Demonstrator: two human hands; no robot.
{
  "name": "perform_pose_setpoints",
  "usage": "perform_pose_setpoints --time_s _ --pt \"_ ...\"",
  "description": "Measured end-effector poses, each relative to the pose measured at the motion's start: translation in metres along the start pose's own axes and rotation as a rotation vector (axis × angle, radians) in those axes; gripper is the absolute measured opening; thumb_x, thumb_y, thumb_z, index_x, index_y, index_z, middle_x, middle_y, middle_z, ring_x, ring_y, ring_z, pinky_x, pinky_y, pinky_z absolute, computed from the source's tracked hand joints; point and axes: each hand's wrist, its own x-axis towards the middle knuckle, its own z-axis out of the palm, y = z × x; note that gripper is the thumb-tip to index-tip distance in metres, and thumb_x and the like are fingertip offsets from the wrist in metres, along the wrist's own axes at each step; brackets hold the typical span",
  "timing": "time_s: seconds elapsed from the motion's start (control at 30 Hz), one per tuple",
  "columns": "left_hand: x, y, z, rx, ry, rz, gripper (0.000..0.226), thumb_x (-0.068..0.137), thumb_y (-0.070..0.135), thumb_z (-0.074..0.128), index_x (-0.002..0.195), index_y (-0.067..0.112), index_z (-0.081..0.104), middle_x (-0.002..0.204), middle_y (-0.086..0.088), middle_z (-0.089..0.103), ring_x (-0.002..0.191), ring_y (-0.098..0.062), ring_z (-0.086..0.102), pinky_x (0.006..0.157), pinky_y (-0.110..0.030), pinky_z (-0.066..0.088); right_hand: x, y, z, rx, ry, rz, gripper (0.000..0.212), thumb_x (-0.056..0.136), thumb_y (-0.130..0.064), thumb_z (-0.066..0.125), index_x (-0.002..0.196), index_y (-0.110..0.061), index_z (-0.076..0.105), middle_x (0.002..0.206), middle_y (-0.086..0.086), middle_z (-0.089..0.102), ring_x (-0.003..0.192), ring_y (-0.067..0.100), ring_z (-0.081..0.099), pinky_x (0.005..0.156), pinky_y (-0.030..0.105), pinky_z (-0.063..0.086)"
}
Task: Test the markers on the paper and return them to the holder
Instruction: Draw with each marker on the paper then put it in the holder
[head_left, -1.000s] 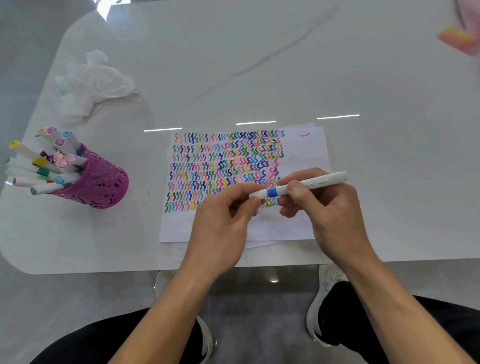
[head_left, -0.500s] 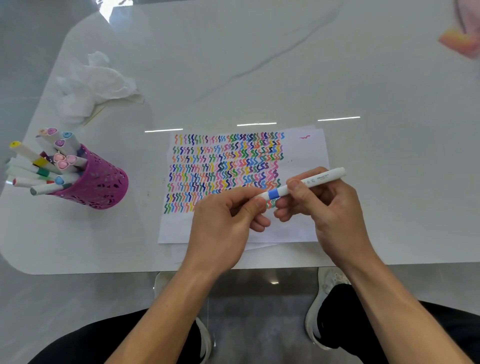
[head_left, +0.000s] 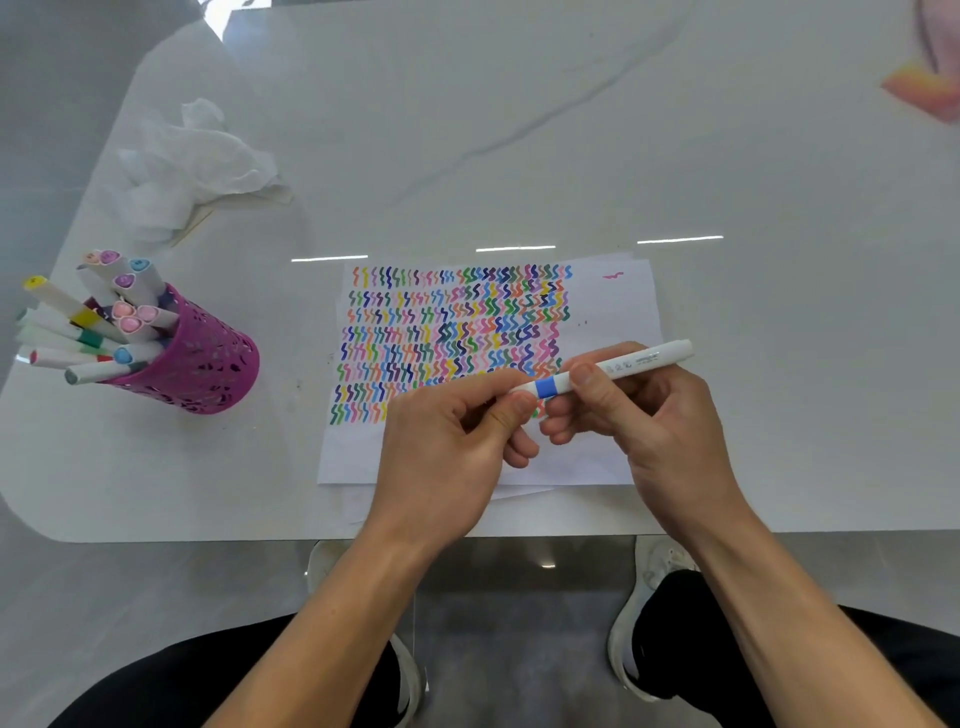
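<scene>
Over paper (head_left: 613, 312), both hands (head_left: 447, 441) (head_left: 660, 415) pinch marker (head_left: 623, 362) — seemingly capped

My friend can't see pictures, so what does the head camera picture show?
The left hand pinches one end of a white marker with a blue band and the right hand grips its barrel, above a paper covered in colourful squiggles. To the left, a purple holder full of markers stands on the white table, a crumpled tissue behind it.

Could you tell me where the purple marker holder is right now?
In the head view, the purple holder stands at the left, left of the paper and nearer the person than the crumpled tissue.
</scene>
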Motion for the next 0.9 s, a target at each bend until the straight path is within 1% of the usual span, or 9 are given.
perform_pose_setpoints --time_s 0.13,0.27,0.43,0.53,0.63,0.7,0.77,0.83,0.9 --pt "0.0 0.002 -0.005 0.018 0.001 0.011 0.02 0.093 0.018 0.071 0.094 0.037 0.074 0.067 0.009 0.072 0.061 -0.01 0.071 0.063 -0.017 0.056 0.003 -0.002 -0.002 -0.016 -0.021 0.021 0.014 0.097 -0.027 0.069 0.1 -0.015 0.075 0.082 0.012 0.078 0.071 0.028 0.077 0.068 0.03 0.062" --pt "-0.001 0.004 -0.014 0.035 0.046 0.026 0.01 0.09 0.023 0.075 0.096 0.031 0.076 0.074 0.009 0.072 0.07 -0.013 0.07 0.07 -0.033 0.06 0.006 0.001 -0.005 -0.048 -0.016 0.026 0.023 0.091 -0.036 0.075 0.104 -0.018 0.075 0.078 0.01 0.076 0.064 0.024 0.073 0.064 0.028 0.061" --pt "-0.004 0.009 -0.037 0.014 0.159 0.072 0.021 0.084 0.016 0.081 0.098 0.031 0.077 0.085 0.004 0.073 0.078 -0.02 0.069 0.077 -0.042 0.059 0.01 0.014 -0.008 -0.081 0.072 0.05 0.029 0.09 -0.038 0.075 0.106 -0.015 0.068 0.065 0.012 0.07 0.05 0.022 0.061 0.053 0.028 0.053" --pt "-0.005 0.011 -0.05 0.01 0.251 0.111 0.021 0.085 0.013 0.08 0.099 0.028 0.076 0.087 0.002 0.071 0.076 -0.017 0.068 0.075 -0.039 0.058 0.01 0.023 -0.006 -0.177 0.089 0.029 0.02 0.093 -0.036 0.075 0.103 -0.02 0.069 0.06 0.009 0.067 0.048 0.018 0.057 0.051 0.024 0.049" --pt "-0.007 0.011 -0.066 0.062 0.343 0.19 0.017 0.088 0.015 0.078 0.1 0.027 0.074 0.097 0.004 0.072 0.086 -0.017 0.071 0.078 -0.031 0.058 0.01 0.031 -0.003 -0.356 0.09 -0.034 0.008 0.096 -0.028 0.076 0.097 -0.028 0.069 0.053 0.007 0.058 0.047 0.014 0.051 0.052 0.02 0.044" --pt "-0.009 0.011 -0.077 0.073 0.41 0.23 0.016 0.09 0.016 0.077 0.103 0.024 0.073 0.101 0.006 0.074 0.093 -0.015 0.073 0.084 -0.028 0.058 0.01 0.034 -0.001 -0.464 0.079 -0.076 0.009 0.097 -0.028 0.076 0.094 -0.031 0.068 0.054 0.011 0.054 0.048 0.02 0.048 0.052 0.025 0.041" --pt "-0.011 0.013 -0.09 0.073 0.496 0.269 0.019 0.09 0.019 0.076 0.109 0.022 0.074 0.101 0.008 0.076 0.097 -0.014 0.074 0.088 -0.028 0.057 0.01 0.035 0.001 -0.523 0.072 -0.102 0.011 0.097 -0.028 0.076 0.093 -0.032 0.067 0.055 0.012 0.053 0.053 0.03 0.048 0.053 0.03 0.04" --pt "-0.011 0.016 -0.102 0.073 0.621 0.326 0.024 0.092 0.022 0.075 0.116 0.024 0.074 0.103 0.008 0.076 0.099 -0.014 0.074 0.089 -0.03 0.057 0.009 0.037 0.002 -0.553 0.071 -0.119 0.013 0.097 -0.026 0.076 0.093 -0.033 0.066 0.055 0.01 0.053 0.054 0.031 0.048 0.053 0.028 0.039" --pt "-0.011 0.018 -0.116 0.086 0.745 0.406 0.028 0.094 0.02 0.073 0.122 0.018 0.072 0.108 0.0 0.076 0.101 -0.018 0.073 0.091 -0.035 0.058 0.009 0.038 0.002 -0.57 0.069 -0.131 0.013 0.097 -0.025 0.076 0.093 -0.034 0.066 0.055 0.008 0.053 0.053 0.029 0.048 0.052 0.024 0.038"
